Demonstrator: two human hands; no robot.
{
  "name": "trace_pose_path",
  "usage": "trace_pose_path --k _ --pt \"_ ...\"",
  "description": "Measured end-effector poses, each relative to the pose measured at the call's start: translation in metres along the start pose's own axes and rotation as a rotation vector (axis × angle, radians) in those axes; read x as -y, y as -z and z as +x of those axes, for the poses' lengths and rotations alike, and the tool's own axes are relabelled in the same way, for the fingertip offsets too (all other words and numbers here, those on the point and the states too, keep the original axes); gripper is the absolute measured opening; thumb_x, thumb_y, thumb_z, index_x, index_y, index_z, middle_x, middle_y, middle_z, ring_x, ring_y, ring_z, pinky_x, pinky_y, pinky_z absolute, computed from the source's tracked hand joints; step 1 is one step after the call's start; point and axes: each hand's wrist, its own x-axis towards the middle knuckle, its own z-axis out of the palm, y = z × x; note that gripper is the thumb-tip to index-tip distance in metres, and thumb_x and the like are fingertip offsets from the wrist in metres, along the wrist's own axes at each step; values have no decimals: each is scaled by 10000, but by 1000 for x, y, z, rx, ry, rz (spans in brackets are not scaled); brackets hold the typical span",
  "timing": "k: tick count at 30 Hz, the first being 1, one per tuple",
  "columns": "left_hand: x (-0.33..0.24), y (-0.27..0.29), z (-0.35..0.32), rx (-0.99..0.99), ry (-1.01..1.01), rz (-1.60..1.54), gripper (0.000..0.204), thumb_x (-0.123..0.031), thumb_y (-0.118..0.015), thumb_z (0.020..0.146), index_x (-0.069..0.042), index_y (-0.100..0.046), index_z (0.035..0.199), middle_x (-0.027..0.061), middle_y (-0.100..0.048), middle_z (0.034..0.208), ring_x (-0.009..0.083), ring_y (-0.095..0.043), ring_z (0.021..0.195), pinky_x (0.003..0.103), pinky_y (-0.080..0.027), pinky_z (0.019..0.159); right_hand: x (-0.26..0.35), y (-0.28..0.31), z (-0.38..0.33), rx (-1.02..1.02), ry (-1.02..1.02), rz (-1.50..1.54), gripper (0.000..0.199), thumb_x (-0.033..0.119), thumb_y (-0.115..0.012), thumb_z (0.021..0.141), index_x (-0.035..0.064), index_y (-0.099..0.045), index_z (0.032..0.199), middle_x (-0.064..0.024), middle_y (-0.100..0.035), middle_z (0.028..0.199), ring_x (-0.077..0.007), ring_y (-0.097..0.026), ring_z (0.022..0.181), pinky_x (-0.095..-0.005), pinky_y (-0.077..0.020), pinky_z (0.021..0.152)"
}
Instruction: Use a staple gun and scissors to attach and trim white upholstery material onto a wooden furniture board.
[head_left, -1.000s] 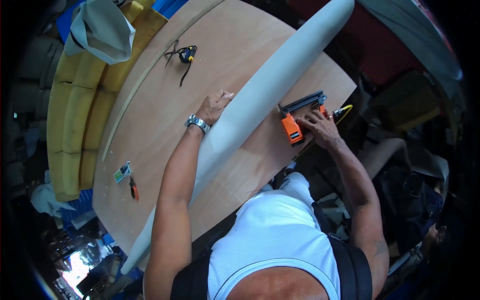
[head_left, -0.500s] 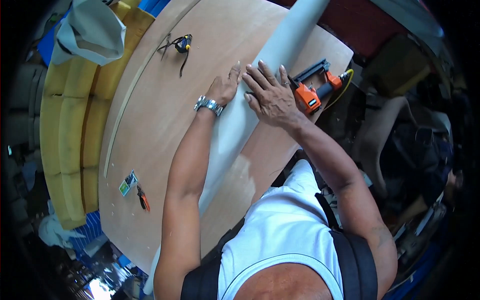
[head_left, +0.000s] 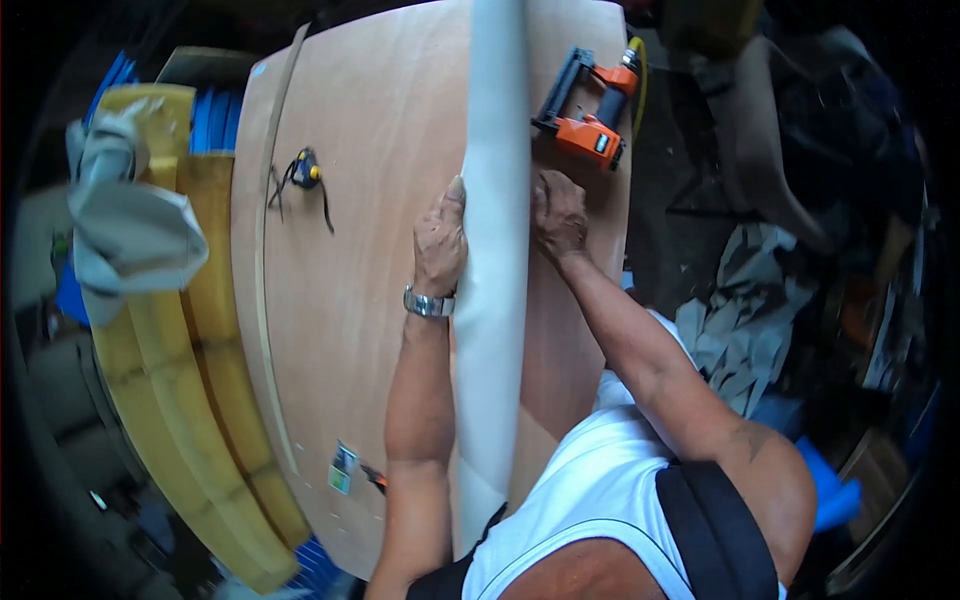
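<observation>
Both hands are pinching the long pale upholstered strip (head_left: 492, 250) running down the frame's centre: left hand (head_left: 440, 240) flat against its left edge, right hand (head_left: 558, 212) curled on its right. Looks like positioning (orange nail gun (head_left: 588, 108) waits upper right); fixing needs steady alignment.

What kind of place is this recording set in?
Probably an upholstery or furniture workshop: a plywood table bears a long pale padded strip and an orange staple gun, with yellow foam stacked beside.
</observation>
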Motion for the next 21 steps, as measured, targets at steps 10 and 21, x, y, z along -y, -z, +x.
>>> trace_pose_path --k 10,21 --pt "9 -15 6 -64 -88 -59 414 -286 -502 1124 40 -665 1321 116 -748 1089 162 -688 931 316 -557 782 56 12 17 310 -644 902 614 532 -342 1124 83 -520 1502 -126 -597 1422 -240 -540 1344 -385 -447 1117" --pt "20 -21 7 -92 160 -407 374 -303 -564 1111 34 -726 1135 37 -720 852 62 -574 734 269 -487 631 134 70 -22 233 -142 324 817 462 -392 1109 -118 -106 1608 -403 -155 1647 -484 -189 1561 -479 -208 1280"
